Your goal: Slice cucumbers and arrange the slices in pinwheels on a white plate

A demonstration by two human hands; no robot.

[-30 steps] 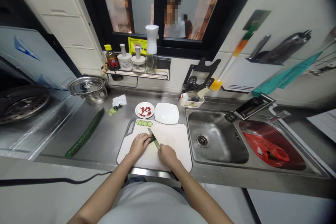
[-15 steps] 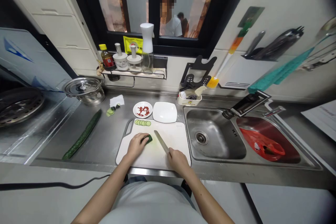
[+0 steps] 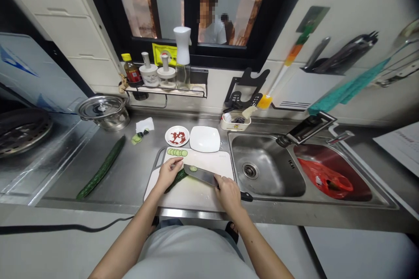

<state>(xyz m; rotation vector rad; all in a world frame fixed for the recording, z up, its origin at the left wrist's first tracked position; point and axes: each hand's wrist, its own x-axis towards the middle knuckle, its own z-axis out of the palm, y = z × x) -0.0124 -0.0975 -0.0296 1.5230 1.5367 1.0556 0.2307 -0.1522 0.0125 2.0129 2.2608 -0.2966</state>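
My right hand (image 3: 227,189) grips a broad knife (image 3: 204,176), its blade turned flat over the white cutting board (image 3: 196,200). One cucumber slice (image 3: 193,168) sticks to the blade near its tip. My left hand (image 3: 169,172) is beside the blade tip, above a dark green cucumber piece (image 3: 178,177) on the board; its thumb and fingers are bent close together, and what they hold, if anything, is too small to make out. A row of cucumber slices (image 3: 177,152) lies at the board's upper left.
Behind the board stand a plate of red pieces (image 3: 177,136) and a white plate (image 3: 205,139). A whole cucumber (image 3: 102,168) and a steel pot (image 3: 104,111) are on the left, the sink (image 3: 268,165) on the right. A person shows in the window glass.
The knife has turned from edge-down to flat, now showing its blade with a slice on it. My left hand has moved up off the cucumber piece, towards the blade tip.
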